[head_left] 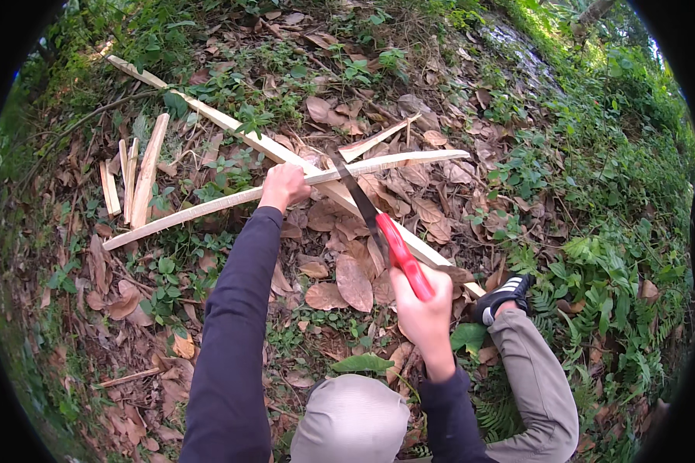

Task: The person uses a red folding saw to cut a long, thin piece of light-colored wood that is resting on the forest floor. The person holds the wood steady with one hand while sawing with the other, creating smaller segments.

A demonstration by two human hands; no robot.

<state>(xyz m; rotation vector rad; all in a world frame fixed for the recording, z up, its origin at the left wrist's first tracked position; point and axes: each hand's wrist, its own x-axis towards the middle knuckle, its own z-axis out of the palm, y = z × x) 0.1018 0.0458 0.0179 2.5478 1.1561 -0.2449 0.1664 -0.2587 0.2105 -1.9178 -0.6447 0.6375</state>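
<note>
My right hand (426, 312) is closed round the red handle of a hand saw (398, 251). The saw's dark blade slants up and to the left, and its far end meets a pale wooden strip (201, 210) near the middle. That strip lies crosswise over a longer wooden plank (220, 117), which runs from the far left to near my shoe. My left hand (286, 185) is closed on the strip just left of the blade, close to where the two pieces cross. Whether the blade has cut into the wood is too small to tell.
Several short split wood pieces (148, 171) lie at the left. Another splintered piece (380, 139) rests beyond the crossing. Dry brown leaves (354, 282) and low green plants cover the ground. My bent leg (529, 378) and black shoe (504, 297) are at the lower right.
</note>
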